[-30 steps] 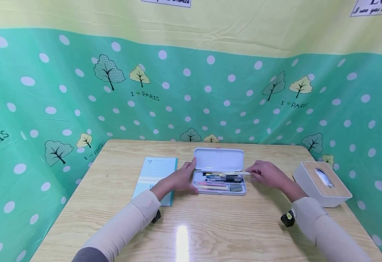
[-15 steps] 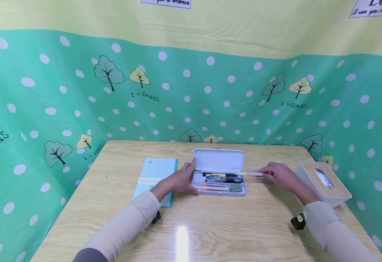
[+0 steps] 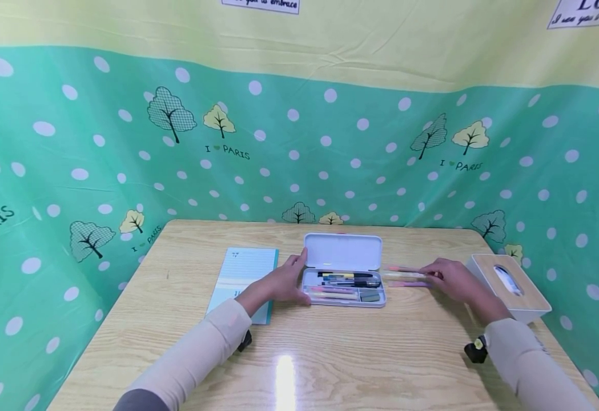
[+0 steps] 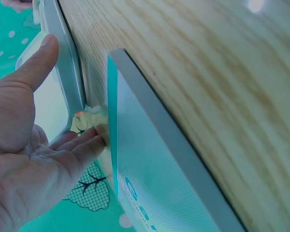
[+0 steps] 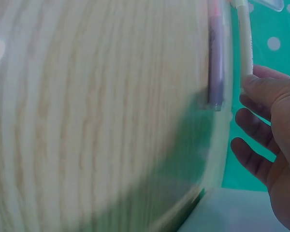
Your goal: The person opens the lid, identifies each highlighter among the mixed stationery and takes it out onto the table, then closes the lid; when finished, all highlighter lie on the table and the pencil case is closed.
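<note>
Pinched near one end, the pale pen (image 5: 246,43) sits between thumb and fingertips of the right hand (image 3: 450,278), whose other fingers stand loose. Holding it by the end probably leaves most of the barrel free to line up with its neighbours. It is just right of the case (image 3: 325,303), between an orange pen (image 3: 402,268) and a purple pen (image 5: 216,58); whether it touches the table (image 3: 330,342), I can't tell.

Spread round the case's left end, the left hand (image 3: 282,281) touches it without clenching, fingers by the lid (image 3: 343,251) and thumb at the near edge, likely to stop it sliding. With the lid tipped back, the dark pens (image 3: 350,281) and a grey block (image 3: 369,295) lie within reach. The notebook (image 3: 245,274) lies beside the left hand, the tissue box (image 3: 522,311) near the right.
</note>
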Motion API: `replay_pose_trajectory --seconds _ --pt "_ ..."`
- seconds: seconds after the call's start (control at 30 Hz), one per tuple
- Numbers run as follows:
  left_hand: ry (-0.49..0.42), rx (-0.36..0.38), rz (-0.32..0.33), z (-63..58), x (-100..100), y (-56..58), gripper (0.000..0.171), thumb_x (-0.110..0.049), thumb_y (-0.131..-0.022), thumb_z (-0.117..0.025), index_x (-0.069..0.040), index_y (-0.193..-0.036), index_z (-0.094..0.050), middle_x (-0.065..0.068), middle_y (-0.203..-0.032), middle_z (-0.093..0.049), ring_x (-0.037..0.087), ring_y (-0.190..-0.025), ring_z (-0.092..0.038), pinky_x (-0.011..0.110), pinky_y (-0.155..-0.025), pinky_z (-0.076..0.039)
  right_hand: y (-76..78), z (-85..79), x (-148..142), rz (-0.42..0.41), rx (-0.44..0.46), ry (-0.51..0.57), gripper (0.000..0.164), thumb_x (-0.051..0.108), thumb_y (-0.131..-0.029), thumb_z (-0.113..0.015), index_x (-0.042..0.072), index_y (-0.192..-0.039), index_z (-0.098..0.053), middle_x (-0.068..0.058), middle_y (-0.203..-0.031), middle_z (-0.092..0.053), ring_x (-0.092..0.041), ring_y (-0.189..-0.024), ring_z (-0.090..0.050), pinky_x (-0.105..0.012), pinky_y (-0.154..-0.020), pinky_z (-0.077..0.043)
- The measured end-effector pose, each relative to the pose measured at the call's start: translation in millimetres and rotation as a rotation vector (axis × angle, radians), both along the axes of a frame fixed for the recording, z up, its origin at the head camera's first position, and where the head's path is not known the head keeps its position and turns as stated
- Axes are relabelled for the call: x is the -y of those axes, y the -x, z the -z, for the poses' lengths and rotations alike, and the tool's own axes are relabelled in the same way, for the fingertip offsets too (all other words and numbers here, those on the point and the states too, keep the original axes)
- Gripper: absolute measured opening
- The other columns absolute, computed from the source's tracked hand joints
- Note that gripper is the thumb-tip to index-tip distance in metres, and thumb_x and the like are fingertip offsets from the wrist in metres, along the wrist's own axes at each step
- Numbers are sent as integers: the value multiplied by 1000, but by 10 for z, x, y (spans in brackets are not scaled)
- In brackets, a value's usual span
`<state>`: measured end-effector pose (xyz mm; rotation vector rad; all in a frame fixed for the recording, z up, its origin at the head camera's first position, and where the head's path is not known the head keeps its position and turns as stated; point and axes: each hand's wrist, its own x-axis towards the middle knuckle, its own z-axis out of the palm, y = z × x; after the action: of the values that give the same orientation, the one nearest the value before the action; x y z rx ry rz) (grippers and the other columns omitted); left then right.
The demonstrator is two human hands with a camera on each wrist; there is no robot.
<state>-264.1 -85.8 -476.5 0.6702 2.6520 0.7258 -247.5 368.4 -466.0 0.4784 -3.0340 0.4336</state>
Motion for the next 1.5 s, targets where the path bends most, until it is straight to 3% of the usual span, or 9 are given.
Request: replay_pose_trajectory --seconds 0.33,0.63,1.17,1.5 --pt "-13 2 4 10 6 1 136 -50 -75 -88 -19 -165 8 15 -167 -24 38 -139 -49 49 -117 -42 8 72 -51 38 53 -34 24 9 -96 -68 10 -118 -77 -3 -93 -68 -16 -82 -58 -39 -74 -53" --pt "-2 -5 6 12 8 7 137 -51 -74 -88 -19 -165 9 15 -167 -24 38 -139 -49 48 -117 -43 5 70 -42 18 39 -37 23 8 -96 -67 10 -117 -77 -6 -97 -70 -27 -93 -67 -52 -84 -57" --pt "-4 -8 9 12 8 3 137 -52 -74 -88 -19 -165 9 16 -167 -24 39 -139 -49 48 -117 -43 27 79 -69 67 95 -24 25 10 -97 -66 9 -120 -75 -9 -102 -70 -24 -92 -64 -51 -84 -56" --pt "-7 2 4 17 9 3 136 -53 -75 -87 -21 -165 9 15 -167 -23 38 -139 -49 48 -117 -43 23 -7 54 2 35 -30 21 10 -96 -69 8 -115 -77 -2 -94 -70 -15 -84 -62 -39 -74 -55"
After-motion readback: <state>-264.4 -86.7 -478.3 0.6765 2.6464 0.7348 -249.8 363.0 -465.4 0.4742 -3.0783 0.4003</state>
